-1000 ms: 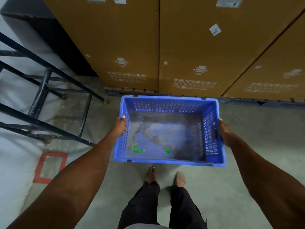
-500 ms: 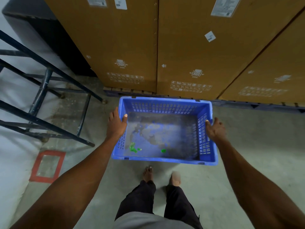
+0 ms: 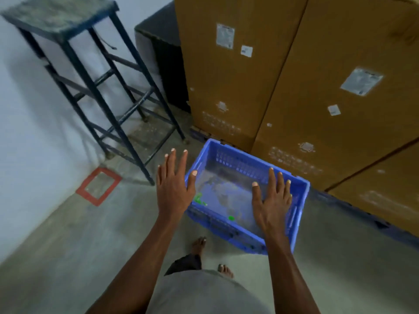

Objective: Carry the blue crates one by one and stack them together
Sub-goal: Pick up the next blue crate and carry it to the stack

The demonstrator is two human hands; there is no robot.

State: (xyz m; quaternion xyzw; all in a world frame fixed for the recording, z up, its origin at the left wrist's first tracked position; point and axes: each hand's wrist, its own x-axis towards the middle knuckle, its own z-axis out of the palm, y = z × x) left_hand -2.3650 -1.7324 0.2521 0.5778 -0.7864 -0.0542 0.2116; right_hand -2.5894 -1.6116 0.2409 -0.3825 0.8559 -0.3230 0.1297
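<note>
Blue crate point(image 3: 229, 159) sits on the concrete floor point(image 3: 68, 241), close against tall cardboard boxes point(image 3: 340, 64). Far left stands a dark metal stool point(image 3: 74, 41), with a red tape square point(image 3: 99, 186) on the floor near its legs. The left hand point(image 3: 174, 189) hangs flat with fingers spread, beside the crate's left rim; the right hand point(image 3: 271, 200) hovers likewise over its inside (green specks lie within). Both hold nothing.

Blue perforated crate point(image 3: 229, 159); brown cartons point(image 3: 340, 123); red floor square point(image 3: 98, 186).
</note>
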